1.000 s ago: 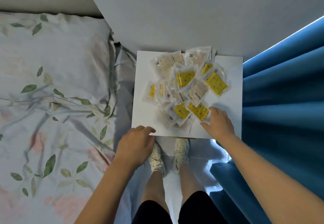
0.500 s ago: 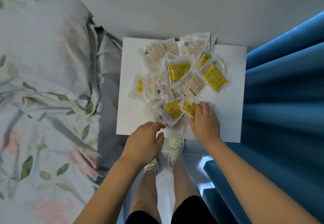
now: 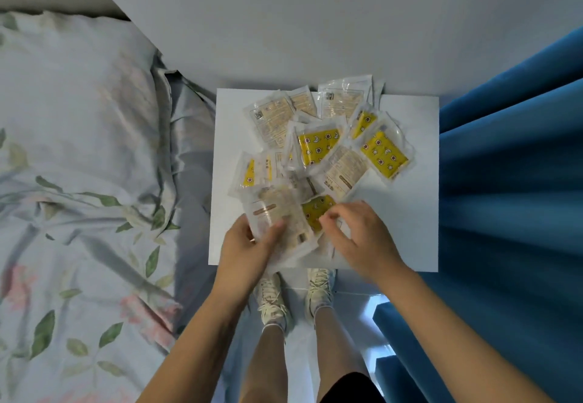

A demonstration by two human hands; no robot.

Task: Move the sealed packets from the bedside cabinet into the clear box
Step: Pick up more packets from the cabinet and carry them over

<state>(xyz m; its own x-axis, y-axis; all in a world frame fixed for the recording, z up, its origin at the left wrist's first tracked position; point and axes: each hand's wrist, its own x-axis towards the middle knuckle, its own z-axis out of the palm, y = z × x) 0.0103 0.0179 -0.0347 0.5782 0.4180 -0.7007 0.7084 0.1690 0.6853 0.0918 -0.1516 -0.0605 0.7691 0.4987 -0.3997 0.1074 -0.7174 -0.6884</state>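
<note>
Your left hand (image 3: 249, 248) grips a beige packet (image 3: 274, 216), long axis pointing away. Right hand (image 3: 356, 235) pinches the yellow packet (image 3: 317, 210) just beside it. Clear box not in view.

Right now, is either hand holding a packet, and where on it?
Left hand grips a beige packet by its near edge. Right hand pinches at a yellow packet; the exact hold cannot be told.

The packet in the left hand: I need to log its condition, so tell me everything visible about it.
The beige packet is a flat, clear, glossy plastic pouch showing pale beige contents with a brown oval label. It looks sealed, slightly crinkled and tilted, over the near edge of the white cabinet top. The left hand grips its lower part, thumb on front. It overlaps neighbouring packets; print is unreadable.
</note>
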